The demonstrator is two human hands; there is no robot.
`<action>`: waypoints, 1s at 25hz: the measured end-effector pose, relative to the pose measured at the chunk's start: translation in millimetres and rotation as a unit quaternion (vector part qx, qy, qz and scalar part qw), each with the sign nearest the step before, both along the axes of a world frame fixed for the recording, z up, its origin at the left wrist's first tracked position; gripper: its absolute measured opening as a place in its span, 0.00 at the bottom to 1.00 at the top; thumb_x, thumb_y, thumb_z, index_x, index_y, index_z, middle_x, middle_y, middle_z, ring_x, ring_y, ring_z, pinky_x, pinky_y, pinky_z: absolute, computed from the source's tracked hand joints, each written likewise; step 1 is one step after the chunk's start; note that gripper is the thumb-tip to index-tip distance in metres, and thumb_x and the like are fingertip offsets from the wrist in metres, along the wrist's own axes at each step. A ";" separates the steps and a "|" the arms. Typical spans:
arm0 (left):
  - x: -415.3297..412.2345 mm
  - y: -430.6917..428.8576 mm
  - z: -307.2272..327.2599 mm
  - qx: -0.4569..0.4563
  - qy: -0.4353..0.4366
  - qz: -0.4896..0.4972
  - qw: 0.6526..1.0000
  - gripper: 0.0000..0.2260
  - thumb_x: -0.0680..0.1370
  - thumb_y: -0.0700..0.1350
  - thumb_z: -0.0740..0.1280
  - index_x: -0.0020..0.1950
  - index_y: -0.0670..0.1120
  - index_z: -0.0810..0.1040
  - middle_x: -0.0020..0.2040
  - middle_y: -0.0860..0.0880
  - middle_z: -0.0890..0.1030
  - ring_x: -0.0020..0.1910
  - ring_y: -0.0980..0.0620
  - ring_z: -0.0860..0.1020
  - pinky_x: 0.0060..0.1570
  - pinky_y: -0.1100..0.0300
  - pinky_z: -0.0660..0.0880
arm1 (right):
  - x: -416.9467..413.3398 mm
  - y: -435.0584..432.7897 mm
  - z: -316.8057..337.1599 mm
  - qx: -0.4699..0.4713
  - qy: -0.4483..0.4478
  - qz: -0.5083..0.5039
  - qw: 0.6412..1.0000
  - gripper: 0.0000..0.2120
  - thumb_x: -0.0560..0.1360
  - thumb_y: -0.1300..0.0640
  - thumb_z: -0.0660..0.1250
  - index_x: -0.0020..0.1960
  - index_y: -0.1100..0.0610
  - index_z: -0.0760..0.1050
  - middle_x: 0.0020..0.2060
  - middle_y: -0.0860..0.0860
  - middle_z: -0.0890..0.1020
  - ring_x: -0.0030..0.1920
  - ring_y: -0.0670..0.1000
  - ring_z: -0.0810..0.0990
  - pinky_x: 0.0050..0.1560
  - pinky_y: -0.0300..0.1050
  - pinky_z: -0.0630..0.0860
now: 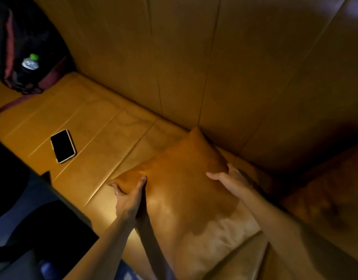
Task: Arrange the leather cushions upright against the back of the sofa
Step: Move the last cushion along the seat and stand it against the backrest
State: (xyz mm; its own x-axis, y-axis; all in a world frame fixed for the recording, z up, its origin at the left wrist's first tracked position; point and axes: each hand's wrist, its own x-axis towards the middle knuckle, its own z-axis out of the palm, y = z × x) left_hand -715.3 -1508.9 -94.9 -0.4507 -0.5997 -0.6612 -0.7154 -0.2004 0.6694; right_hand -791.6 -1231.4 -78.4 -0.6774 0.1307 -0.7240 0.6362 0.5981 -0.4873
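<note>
A tan leather cushion [180,184] lies tilted on the sofa seat [89,126], its far corner touching the sofa back [194,57]. My left hand [129,197] grips its left corner, thumb on top. My right hand [232,180] holds its right edge, fingers curled behind. A second leather cushion [331,190] sits at the right in shadow, leaning near the back. A paler cushion [230,239] lies under the held one.
A black phone [62,146] lies face up on the seat to the left. A dark bag [22,47] holding a water bottle [30,62] with a green cap rests at the far left end. A dark object [32,209] stands by the seat's front edge.
</note>
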 end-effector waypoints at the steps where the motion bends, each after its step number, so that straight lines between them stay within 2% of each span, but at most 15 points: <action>1: -5.7 -0.6 6.9 -0.013 0.015 -0.011 1.000 0.55 0.60 0.71 0.76 0.81 0.58 0.54 0.71 0.46 0.74 0.65 0.38 0.75 0.65 0.42 0.73 | 3.5 0.6 2.6 -0.020 0.000 -0.030 0.999 0.50 0.68 0.36 0.72 0.80 0.49 0.50 0.79 0.54 0.59 0.76 0.64 0.59 0.74 0.66 0.56; 3: -22.8 -2.9 17.4 -0.042 0.049 -0.026 0.998 0.56 0.56 0.72 0.75 0.80 0.58 0.57 0.71 0.47 0.75 0.66 0.39 0.76 0.65 0.43 0.73 | 12.3 3.2 12.6 -0.066 0.018 -0.083 0.994 0.47 0.70 0.46 0.75 0.80 0.50 0.52 0.78 0.54 0.62 0.75 0.63 0.62 0.73 0.61 0.62; 5: -38.8 -0.2 34.5 -0.057 0.087 -0.024 0.994 0.55 0.58 0.71 0.76 0.80 0.58 0.57 0.72 0.48 0.74 0.68 0.40 0.74 0.68 0.43 0.70 | 19.0 8.2 26.5 -0.115 0.045 -0.128 0.984 0.45 0.70 0.55 0.76 0.80 0.51 0.55 0.76 0.54 0.66 0.73 0.62 0.66 0.70 0.57 0.66; 9: -53.1 3.2 66.7 -0.075 0.150 -0.008 0.986 0.53 0.60 0.68 0.77 0.80 0.58 0.56 0.74 0.47 0.72 0.70 0.40 0.72 0.70 0.43 0.68 | 25.3 14.9 64.2 -0.162 0.088 -0.153 0.971 0.44 0.67 0.62 0.76 0.78 0.51 0.59 0.72 0.53 0.70 0.70 0.60 0.70 0.69 0.60 0.68; 12: -55.3 9.1 91.7 -0.085 0.208 -0.001 0.974 0.52 0.60 0.65 0.79 0.79 0.54 0.60 0.71 0.47 0.75 0.67 0.43 0.74 0.68 0.46 0.70 | 34.2 22.3 90.3 -0.172 0.105 -0.159 0.966 0.46 0.65 0.64 0.75 0.77 0.48 0.57 0.70 0.53 0.71 0.68 0.60 0.71 0.69 0.62 0.69; 14: -52.4 18.3 108.1 -0.083 0.260 -0.010 0.962 0.48 0.65 0.58 0.80 0.79 0.50 0.61 0.70 0.47 0.76 0.65 0.46 0.76 0.65 0.51 0.73 | 43.3 28.6 103.7 -0.180 0.133 -0.179 0.958 0.45 0.65 0.66 0.75 0.75 0.48 0.57 0.68 0.54 0.72 0.67 0.59 0.72 0.67 0.61 0.71; 17: -57.2 35.5 135.5 -0.056 0.328 -0.042 0.942 0.42 0.69 0.52 0.80 0.77 0.50 0.63 0.68 0.47 0.76 0.64 0.45 0.77 0.60 0.51 0.76 | 54.4 39.1 121.1 -0.228 0.189 -0.235 0.926 0.44 0.67 0.66 0.76 0.75 0.50 0.56 0.67 0.53 0.72 0.64 0.57 0.73 0.66 0.57 0.72; 19: -73.6 46.5 149.8 -0.029 0.374 -0.080 0.924 0.38 0.69 0.54 0.78 0.74 0.50 0.64 0.66 0.46 0.77 0.63 0.46 0.78 0.61 0.50 0.76 | 57.1 49.8 125.3 -0.256 0.216 -0.268 0.903 0.47 0.67 0.64 0.78 0.77 0.49 0.55 0.68 0.52 0.71 0.67 0.58 0.72 0.68 0.60 0.71; 21: -97.6 57.7 155.8 -0.017 0.388 -0.141 0.911 0.41 0.68 0.62 0.76 0.75 0.51 0.64 0.68 0.47 0.76 0.65 0.47 0.76 0.63 0.50 0.74 | 57.4 61.2 124.3 -0.268 0.219 -0.296 0.890 0.46 0.66 0.63 0.79 0.76 0.50 0.56 0.67 0.54 0.72 0.66 0.59 0.73 0.67 0.61 0.72; 25: -137.1 85.3 143.4 0.024 0.297 -0.274 0.914 0.46 0.67 0.69 0.72 0.79 0.55 0.60 0.72 0.50 0.72 0.70 0.46 0.71 0.65 0.50 0.71 | 56.7 75.4 111.7 -0.280 0.173 -0.351 0.877 0.45 0.67 0.57 0.79 0.75 0.50 0.55 0.70 0.53 0.70 0.65 0.57 0.72 0.61 0.55 0.71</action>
State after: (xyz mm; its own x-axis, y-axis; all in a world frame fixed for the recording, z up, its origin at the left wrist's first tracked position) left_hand -852.4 -1423.6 48.5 -0.9632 -0.1524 -0.2214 -0.2297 0.0390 0.9725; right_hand -734.9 -1156.0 33.3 -0.7645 0.2924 -0.5745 0.5076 -0.2764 -0.8161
